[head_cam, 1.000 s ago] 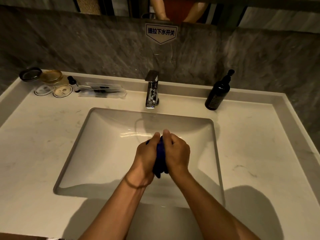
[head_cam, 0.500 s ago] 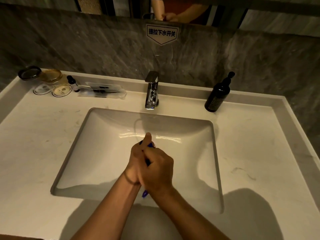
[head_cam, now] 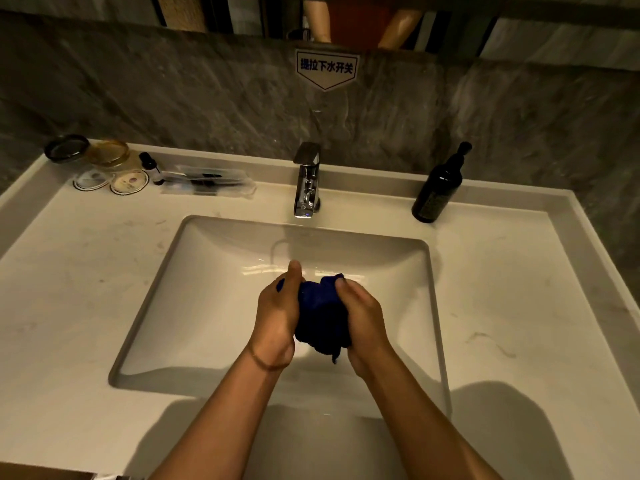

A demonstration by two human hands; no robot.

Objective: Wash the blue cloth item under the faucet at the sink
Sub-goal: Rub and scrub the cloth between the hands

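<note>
A bunched dark blue cloth [head_cam: 322, 317] sits between both my hands over the middle of the white sink basin [head_cam: 207, 289]. My left hand [head_cam: 277, 317] grips its left side, thumb pointing up. On the cloth's right side my right hand [head_cam: 363, 320] holds it with curled fingers. The chrome faucet [head_cam: 306, 181] stands behind the basin, well beyond the cloth. I see no water stream from it.
A dark pump bottle [head_cam: 438, 188] stands on the counter at the back right. At the back left lie small jars [head_cam: 107, 155], round coasters [head_cam: 128, 181], a little dropper bottle [head_cam: 150, 166] and a clear tray [head_cam: 207, 183]. A sign [head_cam: 325, 67] hangs on the grey wall.
My hands, pressed together over the cloth half a second ago, have come apart sideways. More of the blue cloth shows between them now.
</note>
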